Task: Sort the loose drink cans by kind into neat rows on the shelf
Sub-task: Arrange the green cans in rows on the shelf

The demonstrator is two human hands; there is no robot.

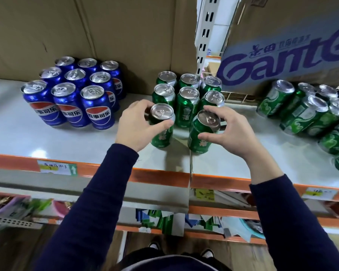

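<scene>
Two green cans in hand, both upright or nearly so, at the front of the green block on the shelf [98, 145].
- Left green can [162, 114]: stands in front of the block's left column.
- Right green can [208, 119]: in front of the right column, leaning slightly. Cannot tell whether its base touches the shelf.
- The middle front slot between them is vacant.

Handling (judgement):
- The pull tabs look unopened, so the cans are probably full. That makes them dense for their size and stiff under a squeeze.
- The walls are smooth, glossy metal and likely slippery. A knock or drop would dent them.
- Best hold is around the upper wall just under the rim, thumb opposite fingers, which is where both hands sit.

Hands:
- Left hand [134, 126] grips its can, thumb across the near side and fingers curled over the far side.
- Right hand [233, 132] grips its can the same way.

Surroundings:
- Sorted green cans [188, 98] stand in two rows of three behind the held pair.
- Blue cans [67, 102] stand in a tidy three-by-three block, well apart on the left.
- Loose green cans [301, 108] are clustered unsorted on the right.
- A printed cardboard box [282, 55] is behind them.
</scene>
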